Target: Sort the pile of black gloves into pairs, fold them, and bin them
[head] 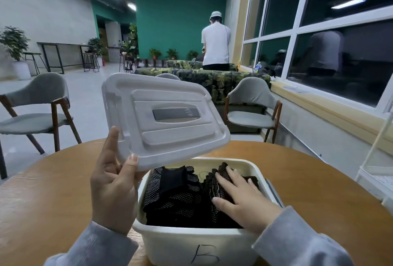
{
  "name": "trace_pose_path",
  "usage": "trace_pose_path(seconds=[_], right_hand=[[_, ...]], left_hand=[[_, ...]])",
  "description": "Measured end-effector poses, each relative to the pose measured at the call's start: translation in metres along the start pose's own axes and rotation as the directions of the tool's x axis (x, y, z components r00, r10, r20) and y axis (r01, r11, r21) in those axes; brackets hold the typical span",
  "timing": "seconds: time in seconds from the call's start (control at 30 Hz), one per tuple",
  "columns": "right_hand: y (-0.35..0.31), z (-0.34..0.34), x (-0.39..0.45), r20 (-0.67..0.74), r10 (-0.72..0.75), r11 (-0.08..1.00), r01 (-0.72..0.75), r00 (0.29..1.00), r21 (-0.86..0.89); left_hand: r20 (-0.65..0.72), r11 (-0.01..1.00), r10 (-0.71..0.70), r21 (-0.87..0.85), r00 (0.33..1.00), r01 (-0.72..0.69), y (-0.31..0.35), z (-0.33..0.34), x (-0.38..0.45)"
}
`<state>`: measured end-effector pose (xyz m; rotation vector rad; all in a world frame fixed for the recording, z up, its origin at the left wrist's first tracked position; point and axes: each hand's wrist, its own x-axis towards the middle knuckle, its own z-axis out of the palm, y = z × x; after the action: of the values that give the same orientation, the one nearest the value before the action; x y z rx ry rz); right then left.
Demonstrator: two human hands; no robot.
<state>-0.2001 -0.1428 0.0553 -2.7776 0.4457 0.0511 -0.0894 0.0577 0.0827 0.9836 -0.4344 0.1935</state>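
A white plastic bin (191, 242), marked with a handwritten "B" on its near wall, stands on the round wooden table (53, 191). Folded black gloves with white dots (176, 193) fill it. My left hand (112, 182) grips the near corner of the white lid (163, 117) and holds it tilted in the air above the bin's far left side. With flat, straight fingers my right hand (240, 197) presses down on the gloves in the right half of the bin.
Two grey chairs (34, 114) (253, 104) stand beyond the table. A leaf-patterned sofa (212, 78) and a person in a white shirt (215, 44) are farther back. A window ledge (319, 104) runs along the right, with a white wire rack (376, 172) beside the table.
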Motion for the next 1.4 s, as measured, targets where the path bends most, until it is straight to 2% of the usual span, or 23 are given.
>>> trace_pose_path(seconds=[0.07, 0.13, 0.17, 0.27, 0.43, 0.5, 0.6, 0.7, 0.9, 1.07, 1.17, 1.3, 1.4], right_hand=[[0.002, -0.005, -0.012, -0.185, -0.033, 0.993, 0.054, 0.982, 0.110], [0.003, -0.006, -0.018, -0.420, -0.047, 0.991, 0.093, 0.906, 0.091], [0.004, -0.006, -0.019, -0.494, -0.042, 0.994, 0.084, 0.868, 0.064], [0.009, -0.001, -0.017, -0.534, 0.008, 0.998, 0.029, 0.845, 0.061], [0.009, 0.003, -0.022, -0.656, 0.056, 0.978, 0.091, 0.753, 0.188], [0.009, 0.006, -0.025, -0.663, 0.084, 0.974, 0.079, 0.744, 0.213], [0.010, 0.014, -0.030, -0.596, 0.116, 0.982, -0.001, 0.795, 0.191], [0.011, 0.021, -0.033, -0.602, 0.105, 0.983, 0.009, 0.791, 0.184], [0.014, 0.024, -0.038, -0.624, 0.148, 0.965, 0.025, 0.767, 0.261], [0.017, 0.026, -0.040, -0.587, 0.176, 0.925, 0.071, 0.791, 0.373], [0.018, 0.028, -0.039, -0.598, 0.176, 0.931, 0.066, 0.782, 0.360], [0.022, 0.031, -0.035, -0.606, 0.153, 0.945, 0.064, 0.780, 0.321], [0.022, 0.035, -0.031, -0.612, 0.135, 0.955, 0.063, 0.779, 0.291]], left_hand=[[-0.011, 0.999, -0.044, -0.031, 0.999, 0.044, -0.002, -0.001, 0.000], [-0.004, 0.991, -0.114, -0.075, 0.993, 0.113, -0.004, -0.001, -0.002], [0.001, 0.984, -0.149, -0.093, 0.989, 0.149, -0.005, -0.002, -0.002], [0.043, 0.962, -0.243, -0.117, 0.969, 0.246, -0.005, -0.007, -0.004], [0.186, 0.937, -0.336, -0.028, 0.923, 0.347, -0.005, -0.021, -0.014], [0.235, 0.931, -0.364, 0.072, 0.901, 0.357, -0.003, -0.024, -0.019], [0.181, 0.909, -0.333, 0.322, 0.926, 0.264, -0.008, -0.029, -0.020], [0.160, 0.868, -0.315, 0.447, 0.936, 0.216, -0.013, -0.028, -0.022], [0.136, 0.811, -0.368, 0.530, 0.920, 0.246, -0.025, -0.027, -0.023], [0.127, 0.756, -0.364, 0.620, 0.923, 0.212, -0.038, -0.033, -0.022], [0.131, 0.698, -0.364, 0.694, 0.922, 0.177, -0.047, -0.038, -0.016], [0.156, 0.682, -0.360, 0.717, 0.920, 0.146, -0.050, -0.037, -0.012], [0.126, 0.663, -0.367, 0.731, 0.922, 0.164, -0.053, -0.038, -0.009]])
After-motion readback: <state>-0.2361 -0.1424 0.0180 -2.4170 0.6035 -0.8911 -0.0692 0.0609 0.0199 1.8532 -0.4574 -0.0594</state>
